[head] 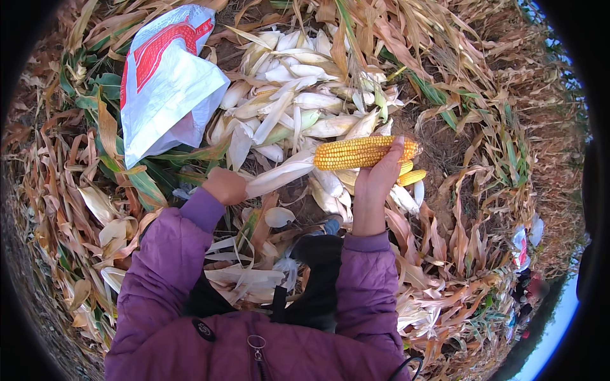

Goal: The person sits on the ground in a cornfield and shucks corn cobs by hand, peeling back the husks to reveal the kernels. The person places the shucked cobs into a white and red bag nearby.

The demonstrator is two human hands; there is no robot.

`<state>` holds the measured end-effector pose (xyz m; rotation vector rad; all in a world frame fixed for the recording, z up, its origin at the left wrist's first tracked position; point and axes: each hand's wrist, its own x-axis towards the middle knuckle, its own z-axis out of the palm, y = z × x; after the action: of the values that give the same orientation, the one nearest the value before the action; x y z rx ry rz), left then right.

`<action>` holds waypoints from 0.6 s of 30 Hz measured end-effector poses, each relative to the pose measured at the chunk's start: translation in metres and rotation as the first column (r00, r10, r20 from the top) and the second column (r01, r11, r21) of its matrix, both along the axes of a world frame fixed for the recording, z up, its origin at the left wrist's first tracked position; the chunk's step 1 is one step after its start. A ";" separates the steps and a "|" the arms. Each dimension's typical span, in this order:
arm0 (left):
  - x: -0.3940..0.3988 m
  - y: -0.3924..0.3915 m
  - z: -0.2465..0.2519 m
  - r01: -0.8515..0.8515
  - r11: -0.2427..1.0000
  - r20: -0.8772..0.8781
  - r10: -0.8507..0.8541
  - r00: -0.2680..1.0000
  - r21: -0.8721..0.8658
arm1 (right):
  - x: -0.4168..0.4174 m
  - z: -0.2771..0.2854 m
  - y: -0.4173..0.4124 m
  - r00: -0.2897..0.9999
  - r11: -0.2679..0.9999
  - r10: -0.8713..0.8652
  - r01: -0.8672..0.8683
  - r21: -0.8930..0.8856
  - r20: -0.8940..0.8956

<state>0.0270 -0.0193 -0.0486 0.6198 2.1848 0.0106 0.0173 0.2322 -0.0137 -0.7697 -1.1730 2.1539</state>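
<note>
My right hand grips a bare yellow ear of corn near its silk-tipped end, holding it roughly level. From the ear's other end a pale husk stretches leftward, and my left hand is closed in a fist on its far end. The husk still joins the ear's base, as far as I can see. Under the right wrist, yellow kernels show on another ear lying on the ground. Beyond both hands spreads a heap of corn ears in pale husks.
A white woven sack with red printing lies left of the heap. Dry corn stalks and leaves cover the ground around me. Loose husks lie between my legs. Far right, another person is near a second sack.
</note>
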 end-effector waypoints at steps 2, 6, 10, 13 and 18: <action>-0.007 -0.030 -0.034 -0.076 0.959 -0.251 0.005 0.968 -0.272 | 0.000 0.004 0.022 0.998 0.998 -0.058 0.058 -0.014 -0.024; -0.010 -0.001 0.011 -0.063 0.666 -0.346 0.463 0.816 0.743 | 0.007 -0.007 0.023 0.996 0.994 0.014 -0.005 0.108 -0.084; 0.004 0.034 0.014 -0.883 0.314 0.866 0.253 0.432 0.349 | 0.012 0.013 -0.031 0.989 0.988 0.083 -0.065 0.140 -0.125; 0.006 0.052 0.013 -0.998 -0.049 0.992 -0.126 -0.022 -0.029 | 0.037 0.017 -0.068 0.899 0.889 0.379 -0.289 0.355 -0.218; -0.015 0.015 0.006 -0.934 -0.345 0.960 -0.280 0.013 -0.088 | 0.051 0.023 -0.088 0.522 -0.279 0.780 -0.205 0.938 0.346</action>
<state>0.0122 -0.0045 -0.0428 -0.2680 0.5103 2.2693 0.0684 0.1442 0.0089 1.1665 -2.5209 1.0208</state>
